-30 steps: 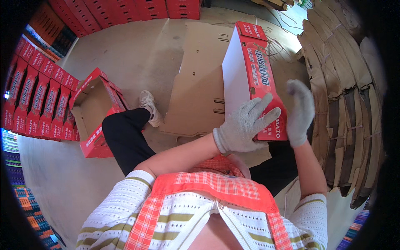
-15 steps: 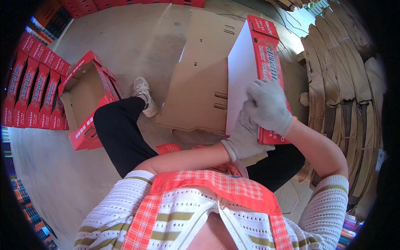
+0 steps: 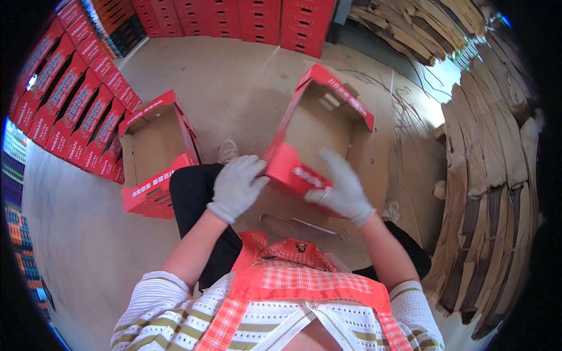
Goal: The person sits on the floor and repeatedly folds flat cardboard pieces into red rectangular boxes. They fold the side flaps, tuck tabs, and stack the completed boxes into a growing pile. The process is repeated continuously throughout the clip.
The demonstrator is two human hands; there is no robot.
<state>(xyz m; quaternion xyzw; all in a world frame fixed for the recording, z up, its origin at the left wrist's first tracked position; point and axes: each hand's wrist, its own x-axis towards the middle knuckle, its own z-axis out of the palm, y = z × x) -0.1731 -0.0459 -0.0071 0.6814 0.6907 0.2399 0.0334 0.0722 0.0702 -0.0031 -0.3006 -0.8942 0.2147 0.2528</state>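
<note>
A red cardboard box [image 3: 319,126] with an open top and bare brown inside lies in front of me, slightly tilted, over a flat cardboard sheet. My left hand [image 3: 237,186], in a grey-white work glove, is at the box's near left corner. Its thumb stands apart from the stretched fingers, and whether it touches the corner I cannot tell. At the near right end, my right hand [image 3: 344,190], gloved too and a little blurred, straddles the near wall with its fingers over the rim and its thumb on the printed outer face.
To the left stands another open red box [image 3: 155,146], close to my knee. Stacked red boxes [image 3: 76,105] rise behind it, with more red stacks [image 3: 234,17] along the back. Bundles of flat brown cardboard [image 3: 480,187] line the right. Loose straps [image 3: 404,111] lie on the floor.
The box has turned from standing on its side to lying open side up, farther left. My hands, together on its edge before, are now apart at its near end. My view has shifted.
</note>
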